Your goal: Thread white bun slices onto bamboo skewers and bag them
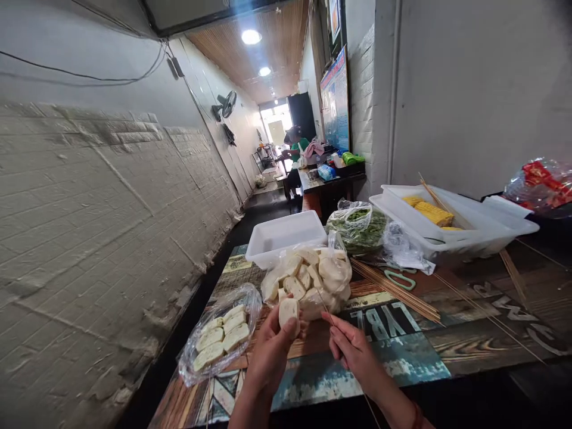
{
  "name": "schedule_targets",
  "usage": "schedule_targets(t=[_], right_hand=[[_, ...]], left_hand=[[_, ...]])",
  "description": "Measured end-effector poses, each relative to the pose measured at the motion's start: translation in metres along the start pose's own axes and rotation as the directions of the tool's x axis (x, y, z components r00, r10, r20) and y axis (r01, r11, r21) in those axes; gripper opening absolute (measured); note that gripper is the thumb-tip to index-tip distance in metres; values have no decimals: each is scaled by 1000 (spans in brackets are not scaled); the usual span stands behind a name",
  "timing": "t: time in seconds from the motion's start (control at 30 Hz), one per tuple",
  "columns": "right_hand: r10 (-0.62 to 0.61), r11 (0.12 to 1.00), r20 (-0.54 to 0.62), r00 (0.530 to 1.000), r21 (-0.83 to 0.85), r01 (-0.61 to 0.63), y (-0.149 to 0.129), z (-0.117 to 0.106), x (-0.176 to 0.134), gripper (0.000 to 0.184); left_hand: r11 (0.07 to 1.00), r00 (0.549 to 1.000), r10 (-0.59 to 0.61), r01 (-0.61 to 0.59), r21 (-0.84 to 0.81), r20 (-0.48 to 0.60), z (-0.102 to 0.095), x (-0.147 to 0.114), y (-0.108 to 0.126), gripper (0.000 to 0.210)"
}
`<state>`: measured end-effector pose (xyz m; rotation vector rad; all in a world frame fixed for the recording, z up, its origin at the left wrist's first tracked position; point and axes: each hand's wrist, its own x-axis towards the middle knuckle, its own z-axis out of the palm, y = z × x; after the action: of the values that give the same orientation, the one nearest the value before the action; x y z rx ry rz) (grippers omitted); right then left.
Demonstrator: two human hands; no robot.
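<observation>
My left hand (273,345) is closed on a pale, thick slice (289,311) that looks like steamed bun, held upright between thumb and fingers. To its right, my right hand (351,345) pinches a thin bamboo skewer (325,302), whose upper end points up and left, apart from the slice. Just behind both hands sits a clear plastic bag (333,277) full of similar slices. Left of my left hand, several more slices (223,336) lie in rows on a plastic bag (185,363).
Behind the bag stands a white plastic tub (286,233), beside a bag of green vegetables (357,229). Loose bamboo skewers (397,292) and green-handled scissors (400,279) lie to the right. Another white tub (487,232) holds corn (431,213). Farther back, a person (297,149) sits.
</observation>
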<state>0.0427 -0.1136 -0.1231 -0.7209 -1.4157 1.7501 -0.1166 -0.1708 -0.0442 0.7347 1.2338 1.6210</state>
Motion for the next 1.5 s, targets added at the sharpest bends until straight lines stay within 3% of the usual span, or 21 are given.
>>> schedule_targets(t=[0.1, 0.23, 0.33, 0.43, 0.53, 0.67, 0.77, 1.03, 1.5], right_hand=[[-15, 998, 31, 999, -65, 17, -3, 6, -17, 69], [-117, 968, 46, 992, -219, 124, -10, 11, -31, 62], [-211, 919, 22, 977, -336, 207, -16, 8, -29, 56], [-270, 878, -54, 961, -422, 223, -21, 5, -27, 52], [-203, 893, -42, 978, -417, 167, -28, 11, -34, 50], [-82, 902, 131, 988, -413, 129, -37, 27, -55, 50], [-73, 883, 232, 970, -436, 171, -41, 35, -67, 48], [-106, 790, 360, 927, -535, 298, -39, 39, -69, 48], [-42, 766, 389, 920, -580, 279, -40, 37, -74, 48]], left_hand=[[989, 999, 39, -34, 143, -32, -9, -10, -7, 64], [981, 995, 88, -79, 180, -47, -15, -15, -10, 53], [994, 996, 59, -53, 96, -60, -16, -19, -9, 53], [995, 999, -49, 48, -85, -10, -16, -26, -6, 59], [966, 993, -110, 118, -229, 45, -17, -32, -3, 57], [933, 988, -149, 152, -327, 35, -20, -36, -2, 52], [923, 988, -153, 152, -355, 25, -24, -36, -3, 47], [939, 996, -91, 84, -335, -5, -29, -37, -3, 47], [955, 998, -59, 49, -292, -27, -34, -45, 3, 46]])
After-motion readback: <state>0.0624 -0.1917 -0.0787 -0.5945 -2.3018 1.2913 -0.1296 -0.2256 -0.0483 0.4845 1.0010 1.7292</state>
